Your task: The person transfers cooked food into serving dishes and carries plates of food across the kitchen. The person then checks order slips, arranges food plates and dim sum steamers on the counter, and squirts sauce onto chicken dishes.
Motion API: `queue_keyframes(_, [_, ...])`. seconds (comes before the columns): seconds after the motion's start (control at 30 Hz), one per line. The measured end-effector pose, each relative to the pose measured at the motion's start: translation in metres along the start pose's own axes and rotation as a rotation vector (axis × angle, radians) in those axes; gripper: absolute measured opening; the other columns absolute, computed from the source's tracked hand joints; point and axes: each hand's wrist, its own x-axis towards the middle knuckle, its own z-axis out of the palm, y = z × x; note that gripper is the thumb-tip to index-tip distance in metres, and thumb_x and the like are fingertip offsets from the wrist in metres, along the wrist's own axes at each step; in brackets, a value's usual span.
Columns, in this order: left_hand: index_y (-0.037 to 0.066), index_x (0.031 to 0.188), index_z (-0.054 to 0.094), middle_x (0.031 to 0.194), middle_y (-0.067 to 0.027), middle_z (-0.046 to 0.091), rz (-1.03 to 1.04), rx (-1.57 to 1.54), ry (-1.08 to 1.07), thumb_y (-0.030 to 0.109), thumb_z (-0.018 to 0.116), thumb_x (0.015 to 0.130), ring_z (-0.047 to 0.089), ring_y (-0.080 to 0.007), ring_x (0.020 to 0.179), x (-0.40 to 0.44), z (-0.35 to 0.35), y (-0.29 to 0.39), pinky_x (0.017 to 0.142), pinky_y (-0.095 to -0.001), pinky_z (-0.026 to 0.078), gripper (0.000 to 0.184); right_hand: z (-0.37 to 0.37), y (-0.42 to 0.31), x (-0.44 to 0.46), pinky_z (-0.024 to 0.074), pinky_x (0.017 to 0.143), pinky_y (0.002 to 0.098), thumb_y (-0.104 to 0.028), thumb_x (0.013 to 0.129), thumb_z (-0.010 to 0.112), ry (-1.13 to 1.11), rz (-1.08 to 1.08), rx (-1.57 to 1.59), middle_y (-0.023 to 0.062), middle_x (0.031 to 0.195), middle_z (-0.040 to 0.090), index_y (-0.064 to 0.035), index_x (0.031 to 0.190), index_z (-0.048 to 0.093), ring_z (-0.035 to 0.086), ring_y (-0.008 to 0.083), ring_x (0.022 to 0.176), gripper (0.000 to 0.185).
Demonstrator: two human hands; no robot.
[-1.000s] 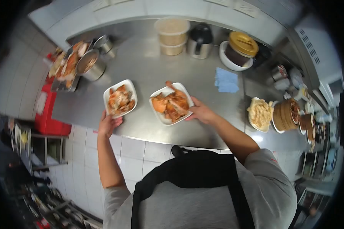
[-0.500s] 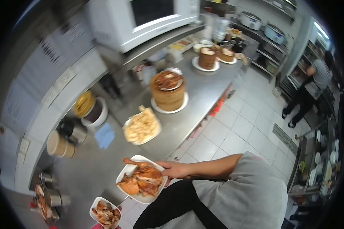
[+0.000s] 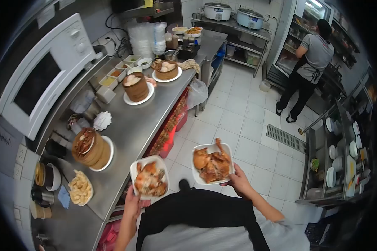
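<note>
The white tile floor (image 3: 245, 100) is the biggest thing in here. A long steel counter (image 3: 134, 121) runs along the left of a person in a black apron (image 3: 197, 213), who is beside its front edge. Farther off, another person (image 3: 310, 62) stands at a tall fridge (image 3: 308, 25) with a light inside, back turned to us. A white microwave (image 3: 42, 79) sits up high, over the counter's back edge.

Toward the counter's near end, a round bamboo basket (image 3: 97, 148) stands on a plate (image 3: 109, 157) with dark brown food on top. Near it is a white dish (image 3: 90, 198) with a heap of pale yellow food (image 3: 80, 187).

The two bowls are up in the air, a little apart. The right bowl (image 3: 226, 149) is over the floor, past the counter's front edge. The left bowl (image 3: 161, 161) is closer to that edge. In the right bowl lies brown roast meat (image 3: 213, 167), and a leg pokes out past the far rim. The left bowl has broken-up meat (image 3: 150, 180), brown and pale.

The right hand (image 3: 238, 180) pinches the right bowl by its near right corner. The left hand (image 3: 132, 203) grips the left bowl at its near left corner, fingers partly hidden underneath.
</note>
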Motion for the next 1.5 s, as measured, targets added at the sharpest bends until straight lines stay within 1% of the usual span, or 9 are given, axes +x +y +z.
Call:
queue_keyframes(0.03, [0.01,0.126,0.034,0.097,-0.0131,0.059,0.023,-0.005,-0.028,0.002,0.044,0.086,0.064,-0.0206,0.066,0.032,0.029,0.005,0.052,-0.0299,0.054,0.041,-0.02,-0.004,0.008,0.0569,0.065,0.0323,0.004,0.082,0.035,0.056,-0.016,0.029,0.0164,0.113,0.052,-0.0043,0.136,0.021,0.062,0.0249,0.088,0.057])
queue_keyframes(0.1, [0.01,0.128,0.031,0.093,-0.0149,0.06,0.0,0.106,-0.211,0.001,0.042,0.087,0.064,-0.0192,0.064,0.096,0.074,0.02,0.05,-0.0278,0.053,0.043,-0.057,-0.015,0.029,0.0573,0.066,0.0327,0.005,0.081,0.034,0.146,-0.047,0.078,0.0158,0.114,0.051,-0.0051,0.134,0.023,0.061,0.0254,0.09,0.055])
queue_keyframes(0.27, [0.009,0.131,0.025,0.085,-0.0149,0.063,0.0,0.229,-0.435,0.002,0.039,0.085,0.065,-0.019,0.063,0.229,0.199,0.061,0.053,-0.0254,0.056,0.048,-0.135,-0.046,0.092,0.0581,0.065,0.0361,0.004,0.079,0.035,0.355,-0.089,0.162,0.015,0.113,0.052,-0.0057,0.13,0.027,0.061,0.0274,0.091,0.052])
queue_keyframes(0.4, [0.01,0.131,0.024,0.1,-0.019,0.058,-0.038,0.135,-0.514,0.001,0.036,0.088,0.065,-0.0204,0.065,0.329,0.3,0.081,0.054,-0.0279,0.056,0.046,-0.18,-0.081,0.158,0.0584,0.064,0.0377,0.004,0.077,0.035,0.484,-0.134,0.255,0.0158,0.114,0.051,-0.0066,0.13,0.027,0.061,0.0296,0.09,0.055])
queue_keyframes(0.6, [0.009,0.128,0.024,0.089,-0.0198,0.059,-0.038,0.057,-0.442,0.005,0.039,0.089,0.063,-0.0225,0.062,0.482,0.475,0.124,0.056,-0.0323,0.055,0.042,-0.252,-0.151,0.263,0.0584,0.063,0.0383,0.004,0.077,0.032,0.631,-0.051,0.181,0.0191,0.117,0.047,-0.0063,0.129,0.028,0.061,0.0317,0.088,0.053])
queue_keyframes(0.83, [0.007,0.127,0.022,0.086,-0.0192,0.059,0.11,-0.037,-0.22,0.004,0.035,0.089,0.062,-0.0218,0.062,0.66,0.631,0.174,0.052,-0.0289,0.054,0.041,-0.366,-0.232,0.442,0.0585,0.063,0.0373,0.004,0.079,0.033,0.548,-0.147,0.248,0.0187,0.116,0.047,-0.0047,0.13,0.027,0.061,0.0305,0.088,0.052])
queue_keyframes(1.1, [0.009,0.128,0.016,0.086,-0.0222,0.058,0.037,-0.166,0.07,0.002,0.031,0.088,0.063,-0.0253,0.064,0.784,0.711,0.205,0.053,-0.0308,0.055,0.043,-0.449,-0.398,0.709,0.0571,0.062,0.0323,-0.001,0.088,0.034,0.281,-0.096,-0.093,0.0177,0.114,0.052,-0.0048,0.133,0.024,0.062,0.0267,0.088,0.047])
queue_keyframes(1.37, [0.013,0.127,0.016,0.081,-0.0219,0.058,0.087,-0.306,0.214,0.005,0.032,0.091,0.063,-0.0256,0.062,0.921,0.744,0.236,0.052,-0.0307,0.054,0.041,-0.418,-0.521,1.026,0.0578,0.062,0.0318,0.002,0.085,0.039,-0.079,-0.148,-0.234,0.0202,0.112,0.051,-0.0081,0.134,0.015,0.063,0.0277,0.084,0.056])
queue_keyframes(1.5, [0.015,0.126,0.017,0.083,-0.0213,0.059,0.099,-0.338,0.265,0.005,0.034,0.089,0.063,-0.0255,0.064,0.979,0.757,0.257,0.054,-0.0316,0.055,0.041,-0.4,-0.551,1.154,0.0582,0.064,0.0336,0.003,0.083,0.041,-0.202,-0.049,-0.208,0.0207,0.113,0.05,-0.0095,0.136,0.014,0.063,0.0286,0.082,0.061])
